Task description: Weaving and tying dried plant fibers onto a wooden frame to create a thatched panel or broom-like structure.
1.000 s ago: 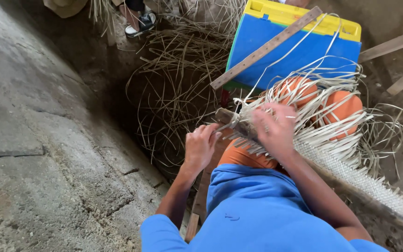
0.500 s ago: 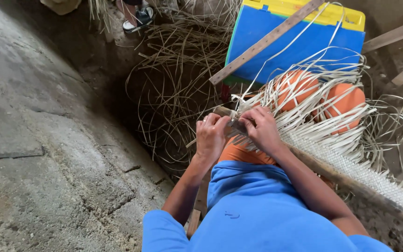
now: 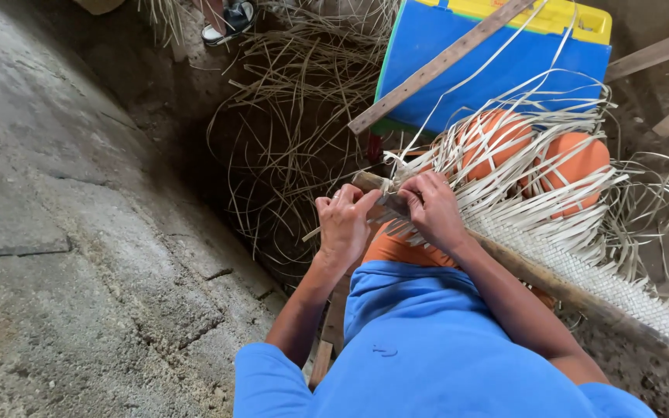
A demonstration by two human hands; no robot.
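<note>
Pinching pale flat strips at the near end of the wooden pole, both hands sit close together, fingertips almost touching. Left hand is curled narrow around strip ends just left of the pole tip; right hand is closed over strips on the pole itself, w/ thumb tucked under, exact pinch hidden. The pole's long axis runs from the hands down-right toward the frame's lower right corner. The woven mat lies along that axis, right of the grip, so the right hand is nearer to it. Loose strips fan up-right over orange-clad knees. Beyond: blue plastic box, wooden slat, tangled dry fibre on the ground.
</note>
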